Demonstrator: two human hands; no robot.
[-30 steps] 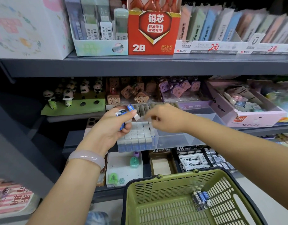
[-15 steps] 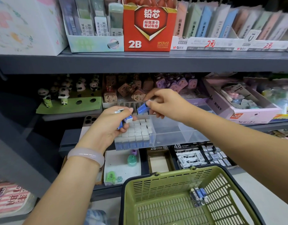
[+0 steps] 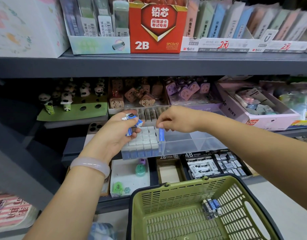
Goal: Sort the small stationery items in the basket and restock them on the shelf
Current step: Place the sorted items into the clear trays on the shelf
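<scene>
Step in hand: restocking erasers into the clear bin (image 3: pixel 184 142) on the middle shelf (image 3: pixel 149 66); one eraser (image 3: pixel 161 134) is going in upright at the right end of the packed rows.
Right hand (image 3: pixel 177 121): fingers pinch the top of that blue-sleeved eraser, which stands just beside the last column, its lower end at or inside the bin.
Left hand (image 3: pixel 114 134): palm up beside the bin, fingers curled round a few spare erasers (image 3: pixel 132 119) in blue and white sleeves.
Rows in bin: white tops, blue sleeves, filling the left part; the right part looks unfilled.
Basket (image 3: pixel 166 196): green, below the shelf, with a small cluster of blue-wrapped erasers (image 3: pixel 210 207) near its right wall; "2B" reads on one.
Next move, as I judge it: press the eraser down level with its neighbours, let go, then take another from the left palm; keeping it upright matters, or the column may tip.
Progress: likely well along, with few items left in the basket.
Writing, red box (image 3: pixel 157 26): "铅芯", "标准涂卡考试专用", "2B", "5PCSx12".
Writing, upper trays: "M&G", red "2元".
Writing, lower trays: "2B", "4B".
Other labels: too blurred to read.
</scene>
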